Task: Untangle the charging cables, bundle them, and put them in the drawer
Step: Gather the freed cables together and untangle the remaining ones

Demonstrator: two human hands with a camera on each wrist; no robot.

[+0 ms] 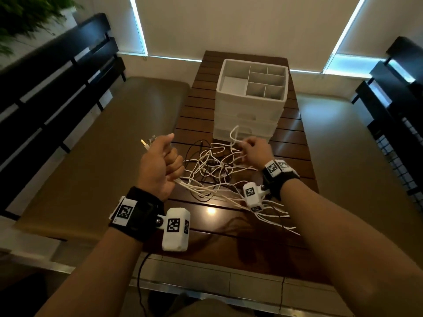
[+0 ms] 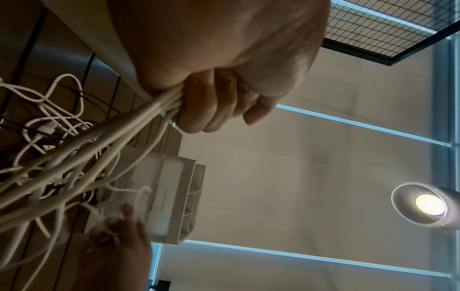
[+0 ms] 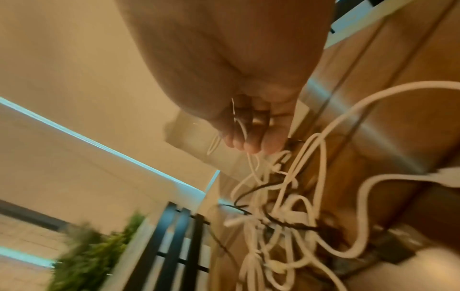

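While a loose tangle of white cables [image 1: 212, 170] lies on the slatted wooden table [image 1: 295, 143], with a few thin black cables [image 1: 194, 147] threaded through it, both hands work at it from either side. The left hand [image 1: 160, 163] is raised above the table with its fingers [image 2: 199, 106] curled tightly round a bunch of white strands; plug ends [image 1: 147, 143] stick out past the thumb, and the strands run down from the fist into the tangle. The right hand [image 1: 256, 152] is at the far right side of the heap, its fingertips [image 3: 251, 145] pinching a thin white loop [image 1: 233, 133] that stands up in front of the drawer unit. That white drawer unit [image 1: 249, 110] stands just behind the cables, its drawers closed, with a divided tray on top. Brown cushioned benches [image 1: 96, 143] flank the table, and a green plant [image 1: 27, 17] sits at the upper left.
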